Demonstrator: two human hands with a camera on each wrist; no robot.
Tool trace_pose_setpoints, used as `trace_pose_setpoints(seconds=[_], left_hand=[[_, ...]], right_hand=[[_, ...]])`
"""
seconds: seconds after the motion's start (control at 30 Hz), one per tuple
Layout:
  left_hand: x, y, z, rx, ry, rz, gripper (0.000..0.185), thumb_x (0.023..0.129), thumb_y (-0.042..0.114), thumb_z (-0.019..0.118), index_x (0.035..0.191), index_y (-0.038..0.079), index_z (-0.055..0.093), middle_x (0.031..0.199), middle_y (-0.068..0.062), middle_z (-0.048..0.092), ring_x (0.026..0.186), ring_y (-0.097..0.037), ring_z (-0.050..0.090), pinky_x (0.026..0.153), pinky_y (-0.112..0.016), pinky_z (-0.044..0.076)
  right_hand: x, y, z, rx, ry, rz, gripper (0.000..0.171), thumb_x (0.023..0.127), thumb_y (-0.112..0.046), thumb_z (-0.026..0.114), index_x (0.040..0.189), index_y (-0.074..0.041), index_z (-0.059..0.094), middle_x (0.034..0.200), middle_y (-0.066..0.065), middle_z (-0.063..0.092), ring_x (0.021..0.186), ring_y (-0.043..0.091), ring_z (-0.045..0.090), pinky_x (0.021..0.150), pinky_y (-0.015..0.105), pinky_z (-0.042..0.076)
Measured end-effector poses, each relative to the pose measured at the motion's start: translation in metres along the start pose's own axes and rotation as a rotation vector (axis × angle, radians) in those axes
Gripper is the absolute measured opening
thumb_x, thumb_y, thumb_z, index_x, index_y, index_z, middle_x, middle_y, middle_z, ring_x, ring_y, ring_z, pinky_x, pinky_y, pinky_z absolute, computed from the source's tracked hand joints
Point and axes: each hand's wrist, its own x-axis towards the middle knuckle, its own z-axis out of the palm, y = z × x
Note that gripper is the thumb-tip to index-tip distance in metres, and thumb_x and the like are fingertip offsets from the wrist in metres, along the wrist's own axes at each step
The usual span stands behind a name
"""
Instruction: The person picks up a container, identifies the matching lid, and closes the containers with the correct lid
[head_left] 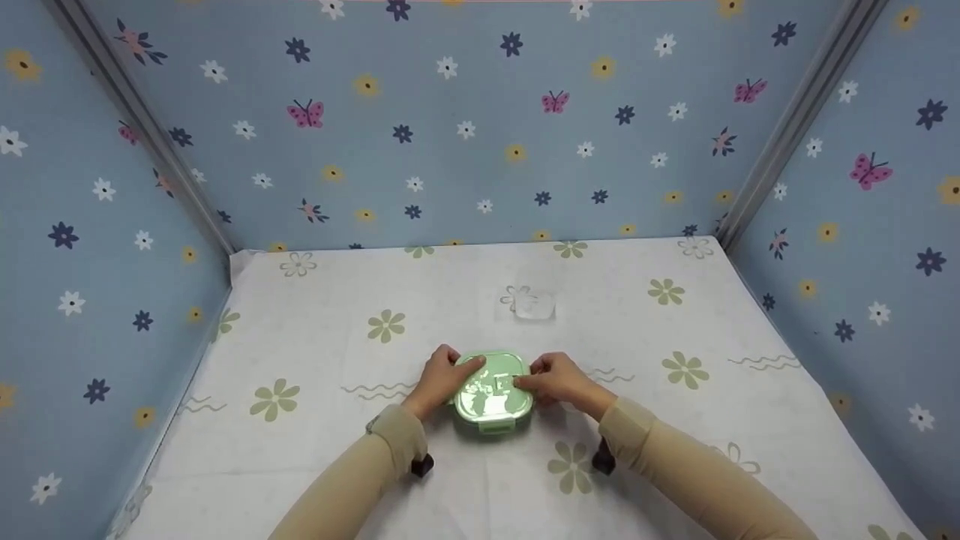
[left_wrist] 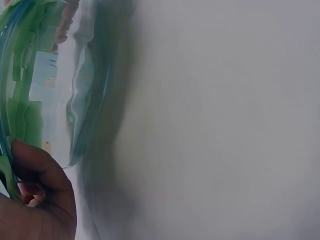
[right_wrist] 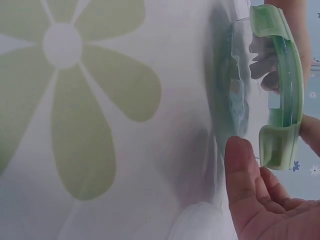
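Centrally, green lidded container (head_left: pixel 493 393) on tablecloth (head_left: pixel 675 450), between both hands.

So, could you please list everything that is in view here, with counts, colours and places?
Food container: one, clear body with a green clip-on lid, on the table near the front centre, between both hands.
Small clear item: one, transparent, on the table behind the container; too faint to identify.
Tablecloth: one, white with pale green flowers, covering the table.
Walls: three, blue with flowers and butterflies, around the table.
Left hand: one, grips the container's left edge.
Right hand: one, fingers on the lid's right side.
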Motion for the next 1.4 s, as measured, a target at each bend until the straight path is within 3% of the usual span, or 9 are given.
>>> trace_pose_setpoints(seconds=[0.23, 0.43, 0.63, 0.87, 1.13, 1.27, 1.4], left_hand=[[-0.006, 0.004, -0.01, 0.035, -0.022, 0.037, 0.044, 0.099, 0.047, 0.076, 0.105, 0.008, 0.056, 0.096, -0.005, 0.055, 0.091, -0.021, 0.054, 0.075, -0.03, 0.046], [-0.016, 0.007, -0.015, 0.048, -0.015, 0.045, 0.052, 0.098, 0.046, 0.078, 0.12, 0.002, 0.061, 0.111, -0.012, 0.061, 0.102, -0.025, 0.056, 0.091, -0.04, 0.049], [-0.024, 0.007, -0.016, 0.052, 0.019, 0.021, 0.057, 0.096, 0.043, 0.08, 0.129, 0.0, 0.06, 0.123, -0.019, 0.066, 0.112, -0.031, 0.063, 0.1, -0.049, 0.053], [-0.035, 0.005, -0.021, 0.073, 0.034, 0.032, 0.062, 0.096, 0.04, 0.081, 0.135, -0.004, 0.058, 0.125, -0.022, 0.066, 0.114, -0.033, 0.064, 0.102, -0.051, 0.054], [-0.047, 0.001, -0.031, 0.102, 0.029, -0.005, 0.069, 0.095, 0.041, 0.082, 0.14, -0.004, 0.056, 0.133, -0.022, 0.064, 0.119, -0.034, 0.063, 0.105, -0.052, 0.054], [-0.055, 0.001, -0.037, 0.107, 0.019, -0.01, 0.073, 0.093, 0.042, 0.084, 0.142, -0.005, 0.055, 0.135, -0.023, 0.063, 0.12, -0.034, 0.063, 0.102, -0.051, 0.056], [-0.061, 0.0, -0.04, 0.108, 0.008, -0.033, 0.076, 0.093, 0.043, 0.084, 0.144, -0.005, 0.054, 0.136, -0.024, 0.062, 0.112, -0.032, 0.067, 0.09, -0.045, 0.062]], right_hand=[[0.003, -0.003, 0.003, 0.015, 0.055, -0.054, 0.061, 0.091, -0.032, 0.089, 0.133, 0.005, 0.064, 0.117, 0.013, 0.067, 0.094, 0.021, 0.067, 0.081, 0.034, 0.064], [0.007, -0.007, 0.009, -0.006, 0.115, -0.109, 0.07, 0.089, -0.03, 0.09, 0.141, 0.006, 0.061, 0.129, 0.021, 0.067, 0.116, 0.03, 0.065, 0.098, 0.04, 0.059], [0.012, -0.01, 0.014, -0.003, 0.123, -0.152, 0.074, 0.088, -0.028, 0.091, 0.145, 0.006, 0.059, 0.13, 0.021, 0.068, 0.119, 0.032, 0.066, 0.101, 0.044, 0.058], [0.015, -0.015, 0.019, -0.005, 0.123, -0.174, 0.075, 0.087, -0.027, 0.092, 0.145, 0.006, 0.059, 0.133, 0.021, 0.067, 0.124, 0.033, 0.064, 0.107, 0.047, 0.056], [0.021, -0.017, 0.024, 0.004, 0.104, -0.182, 0.081, 0.086, -0.024, 0.092, 0.152, 0.003, 0.054, 0.141, 0.025, 0.063, 0.131, 0.038, 0.062, 0.112, 0.051, 0.054], [0.025, -0.017, 0.025, -0.004, 0.088, -0.204, 0.082, 0.085, -0.022, 0.093, 0.153, 0.002, 0.053, 0.145, 0.025, 0.062, 0.136, 0.039, 0.059, 0.116, 0.054, 0.051], [0.027, -0.018, 0.027, -0.005, 0.067, -0.209, 0.082, 0.084, -0.021, 0.093, 0.153, 0.0, 0.054, 0.147, 0.026, 0.061, 0.138, 0.04, 0.057, 0.119, 0.054, 0.048]])
